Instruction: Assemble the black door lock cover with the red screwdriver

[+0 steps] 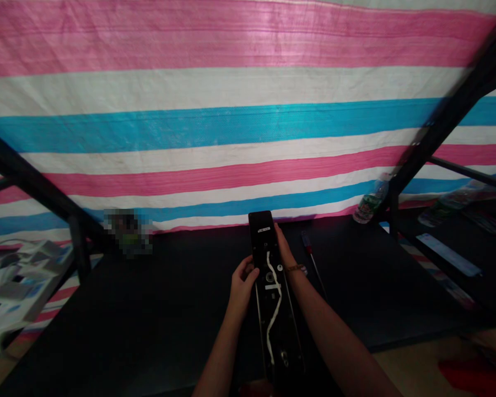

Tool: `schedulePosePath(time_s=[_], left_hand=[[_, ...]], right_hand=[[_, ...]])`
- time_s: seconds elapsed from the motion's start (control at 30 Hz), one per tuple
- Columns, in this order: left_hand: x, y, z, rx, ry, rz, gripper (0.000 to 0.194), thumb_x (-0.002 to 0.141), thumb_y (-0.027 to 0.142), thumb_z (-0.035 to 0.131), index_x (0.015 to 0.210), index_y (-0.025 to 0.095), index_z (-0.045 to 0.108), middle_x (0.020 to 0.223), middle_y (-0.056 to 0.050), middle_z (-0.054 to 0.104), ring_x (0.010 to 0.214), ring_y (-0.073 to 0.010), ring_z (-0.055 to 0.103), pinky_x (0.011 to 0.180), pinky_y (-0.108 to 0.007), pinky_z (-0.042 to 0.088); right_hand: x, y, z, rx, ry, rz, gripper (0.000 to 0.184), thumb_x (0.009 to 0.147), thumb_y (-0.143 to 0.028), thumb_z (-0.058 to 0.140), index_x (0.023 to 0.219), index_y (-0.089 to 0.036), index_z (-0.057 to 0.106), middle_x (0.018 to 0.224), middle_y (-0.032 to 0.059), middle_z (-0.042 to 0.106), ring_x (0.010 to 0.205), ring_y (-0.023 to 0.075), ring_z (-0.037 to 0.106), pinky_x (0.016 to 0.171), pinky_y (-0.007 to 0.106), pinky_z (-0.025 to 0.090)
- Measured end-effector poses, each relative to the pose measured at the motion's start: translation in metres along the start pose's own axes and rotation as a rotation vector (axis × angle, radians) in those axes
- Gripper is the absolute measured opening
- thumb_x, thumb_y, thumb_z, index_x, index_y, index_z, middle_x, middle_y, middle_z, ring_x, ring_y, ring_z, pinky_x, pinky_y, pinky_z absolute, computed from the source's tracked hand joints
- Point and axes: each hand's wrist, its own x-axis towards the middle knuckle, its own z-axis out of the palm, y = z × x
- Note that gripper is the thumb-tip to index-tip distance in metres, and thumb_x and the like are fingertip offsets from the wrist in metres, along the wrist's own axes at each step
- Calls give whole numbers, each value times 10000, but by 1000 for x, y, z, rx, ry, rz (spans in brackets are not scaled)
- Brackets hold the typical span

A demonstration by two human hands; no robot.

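Note:
A long, narrow black device housing [276, 314] stretches away from me over the dark tabletop, its far end raised. A white cable runs loosely along its upper face, beside small labels, holes and a round fitting. My left hand [243, 278] grips its left edge, thumb on top and fingers curled against the side. Along the opposite edge lies my right hand [284, 246], with its fingers mostly hidden behind the housing. A bracelet circles the right wrist. To the right of that hand rests a screwdriver [308, 249] with a red and dark handle, its shaft pointing back toward me.
The black tabletop [157, 320] meets a striped tarp wall. A clear bottle [370, 204] stands at the back right, beside a black metal frame [432, 132]. Farther right lies a pale flat strip [450, 255]. A blurred-out object [129, 232] sits back left; white cabled items [28, 275] lie far left.

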Motion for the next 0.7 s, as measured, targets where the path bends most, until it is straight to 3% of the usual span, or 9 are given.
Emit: schedulePosePath(time_s=[0.27, 0.7], left_hand=[[-1, 3, 2, -5, 6, -3, 546, 686, 402, 817, 1152, 150, 687, 870, -59, 738, 830, -229, 694, 784, -325, 520], [2, -5, -2, -11, 21, -1, 566, 681, 412, 829, 1160, 150, 681, 904, -67, 738, 860, -238, 700, 802, -337, 524]], right_hand=[[4, 3, -3, -32, 28, -11, 562, 742, -711, 633, 888, -186, 774, 736, 14, 728, 823, 201, 669, 743, 277, 480], [2, 4, -3, -21, 0, -19, 613, 747, -740, 616, 935, -180, 778, 777, 28, 741, 839, 213, 674, 738, 287, 489]])
